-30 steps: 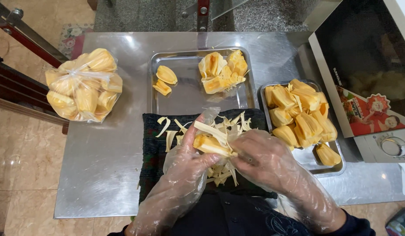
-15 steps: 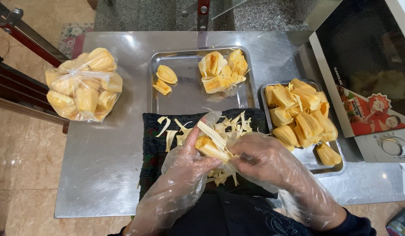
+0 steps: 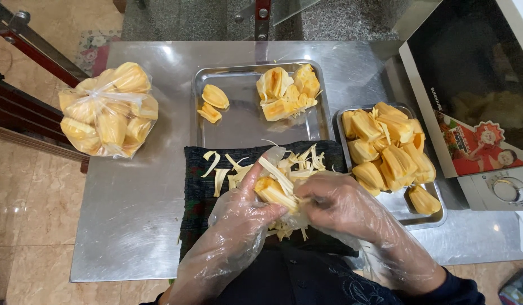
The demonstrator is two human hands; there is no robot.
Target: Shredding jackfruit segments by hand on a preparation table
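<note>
A: Where's the fruit piece relative to the hands?

B: The yellow-orange jackfruit pod with pale stringy fibres sits between both hands, above the dark woven cloth at the near middle of the shiny steel counter. Left hand, in a clear loose plastic glove, comes at it from below-left. Fingers curled around the pod's lower end, thumb up along its left side. It has hold of it.

A: Right hand?

B: Right hand, gloved the same way, is touching the pod's right end. Fingers bent in, pinched at the pod or its fibres. Can't tell exactly which part they grip, the glove wrinkles hide the tips.

A: What's around it?

B: Pale fibre strips scattered on the cloth just beyond the hands. Behind that, a rectangular steel tray holding two small peeled pods at its left and a heap of fruit pieces at its right. To the right, a smaller steel tray piled with whole yellow pods, just beside the right hand. Far left on the counter, well apart, a knotted clear plastic bag of yellow pods. White microwave oven at the right edge.
</note>
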